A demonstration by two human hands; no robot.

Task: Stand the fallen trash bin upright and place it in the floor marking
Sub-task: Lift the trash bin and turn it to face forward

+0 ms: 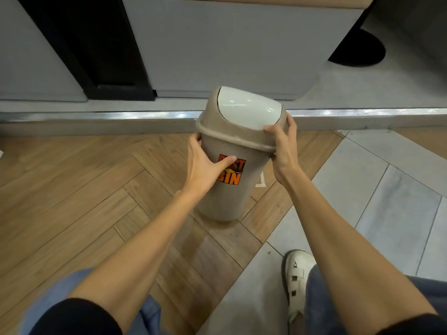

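We reach both bare forearms forward and down, dark sleeves at the elbows. Our left hand (205,165) lies flat, thumb stretched sideways, fingers wrapped out of sight. Our right hand (284,151) curls, fingertips hooked, wrist bent.

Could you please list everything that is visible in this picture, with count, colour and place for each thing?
bin: one, beige, upright or nearly so on the wood floor, centre, held by both hands
lid: one, white swing flap in a beige rim, on top of the bin
sticker: one, orange and black, on the bin's front, partly under the left thumb
marking: white corner lines on the floor, just right of the bin, mostly hidden
wood floor: brown herringbone, left and centre
tiles: grey, right
metal strip: one, silver, across the floor behind the bin
cabinets: grey, with a black gap, at the top
shoe: one, white, lower right
left hand: on the bin's side
right hand: on the lid's rim
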